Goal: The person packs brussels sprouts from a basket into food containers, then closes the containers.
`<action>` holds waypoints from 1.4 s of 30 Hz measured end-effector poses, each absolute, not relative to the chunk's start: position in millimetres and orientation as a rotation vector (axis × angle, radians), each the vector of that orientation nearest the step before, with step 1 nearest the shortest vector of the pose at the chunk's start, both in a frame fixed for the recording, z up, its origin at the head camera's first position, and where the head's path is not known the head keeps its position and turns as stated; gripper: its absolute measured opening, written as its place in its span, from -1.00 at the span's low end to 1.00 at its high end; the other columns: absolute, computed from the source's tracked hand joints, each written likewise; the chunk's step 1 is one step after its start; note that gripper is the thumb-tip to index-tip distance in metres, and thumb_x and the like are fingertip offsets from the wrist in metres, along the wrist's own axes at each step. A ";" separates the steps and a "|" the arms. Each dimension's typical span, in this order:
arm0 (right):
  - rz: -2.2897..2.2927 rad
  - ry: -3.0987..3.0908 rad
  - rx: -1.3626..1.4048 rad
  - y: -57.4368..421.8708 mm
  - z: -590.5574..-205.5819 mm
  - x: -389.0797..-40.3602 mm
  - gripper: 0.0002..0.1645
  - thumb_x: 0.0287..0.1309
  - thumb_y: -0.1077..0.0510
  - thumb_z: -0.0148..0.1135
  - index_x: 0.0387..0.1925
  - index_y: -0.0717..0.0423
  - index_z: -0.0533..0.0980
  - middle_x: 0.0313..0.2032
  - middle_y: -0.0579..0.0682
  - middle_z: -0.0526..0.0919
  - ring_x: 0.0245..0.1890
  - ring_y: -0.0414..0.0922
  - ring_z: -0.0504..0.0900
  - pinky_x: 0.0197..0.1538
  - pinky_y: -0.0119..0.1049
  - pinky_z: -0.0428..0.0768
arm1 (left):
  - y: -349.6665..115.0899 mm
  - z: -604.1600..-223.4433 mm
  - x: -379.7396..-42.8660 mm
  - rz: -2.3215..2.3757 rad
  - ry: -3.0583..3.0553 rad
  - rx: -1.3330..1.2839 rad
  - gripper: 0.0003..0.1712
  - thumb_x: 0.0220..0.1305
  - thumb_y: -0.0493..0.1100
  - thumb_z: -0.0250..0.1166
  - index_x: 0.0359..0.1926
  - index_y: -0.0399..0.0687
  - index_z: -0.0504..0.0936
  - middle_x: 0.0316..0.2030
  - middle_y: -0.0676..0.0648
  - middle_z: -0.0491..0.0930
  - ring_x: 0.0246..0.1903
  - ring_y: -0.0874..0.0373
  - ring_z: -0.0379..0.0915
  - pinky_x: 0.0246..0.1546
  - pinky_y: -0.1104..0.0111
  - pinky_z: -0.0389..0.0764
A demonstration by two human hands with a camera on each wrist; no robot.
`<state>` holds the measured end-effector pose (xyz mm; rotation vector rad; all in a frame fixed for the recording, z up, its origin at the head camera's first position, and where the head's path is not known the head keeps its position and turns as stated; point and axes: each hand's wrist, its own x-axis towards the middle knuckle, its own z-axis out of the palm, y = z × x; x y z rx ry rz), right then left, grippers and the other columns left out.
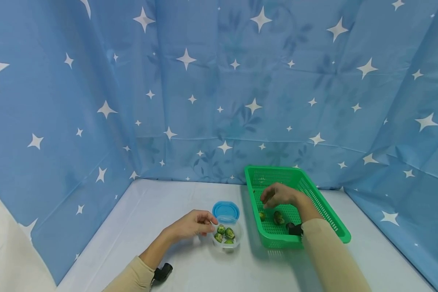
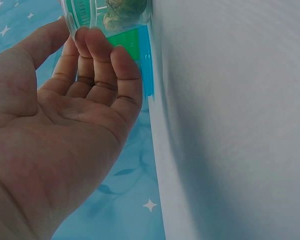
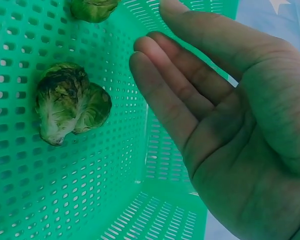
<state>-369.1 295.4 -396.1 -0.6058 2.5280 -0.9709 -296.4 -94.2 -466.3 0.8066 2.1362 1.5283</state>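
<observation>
A small clear plastic container [image 1: 237, 240] with its blue lid [image 1: 226, 210] folded back stands on the table, several Brussels sprouts [image 1: 229, 233] inside. My left hand [image 1: 194, 224] holds it at the left rim; in the left wrist view the thumb meets the rim and bent fingertips lie against the wall. Above the green basket's [image 1: 273, 239] floor hovers my right hand [image 1: 280, 194], its fingers loosely bent around nothing. Beneath it lie Brussels sprouts [image 3: 65, 102], two close together, one browned; another sprout [image 3: 93, 9] sits apart.
The basket, with perforated sides, stands right of the container. A white cloth [image 1: 142, 207] covers the table. Blue curtains with white stars [image 1: 204, 101] rise behind and on both sides. Black wrist cameras [image 1: 163, 272] sit at each sleeve.
</observation>
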 end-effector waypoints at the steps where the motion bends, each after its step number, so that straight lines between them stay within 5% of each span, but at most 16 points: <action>1: -0.966 2.520 -0.605 295.4 -396.6 -369.2 -0.56 0.23 0.25 0.45 0.11 0.36 0.60 0.09 0.32 0.68 0.04 0.04 0.70 0.06 0.00 0.71 | -94.3 -466.3 -296.5 1.529 2.135 0.806 -0.73 0.49 -0.20 0.26 0.10 -0.23 0.66 -0.22 -0.16 0.68 -0.29 0.11 0.53 -0.20 0.25 0.59; 35: -0.803 2.464 -0.489 278.4 -397.9 -364.0 -0.74 0.22 0.38 0.41 -0.04 0.23 0.72 -0.14 0.04 0.77 -0.11 -0.07 0.75 0.02 -0.06 0.74 | -94.3 -466.9 -297.1 1.523 2.143 0.773 -0.72 0.48 -0.17 0.30 0.10 -0.21 0.67 -0.27 -0.01 0.66 -0.22 0.03 0.55 -0.13 0.23 0.61; 42: -0.783 2.454 -0.489 277.1 -396.6 -363.6 -0.83 0.21 0.39 0.42 -0.16 0.21 0.74 -0.18 0.02 0.78 -0.15 -0.08 0.75 0.02 -0.06 0.74 | -94.4 -466.3 -296.8 1.532 2.134 0.769 -0.71 0.47 -0.16 0.31 0.10 -0.22 0.67 -0.23 -0.11 0.67 -0.18 0.00 0.56 -0.11 0.24 0.62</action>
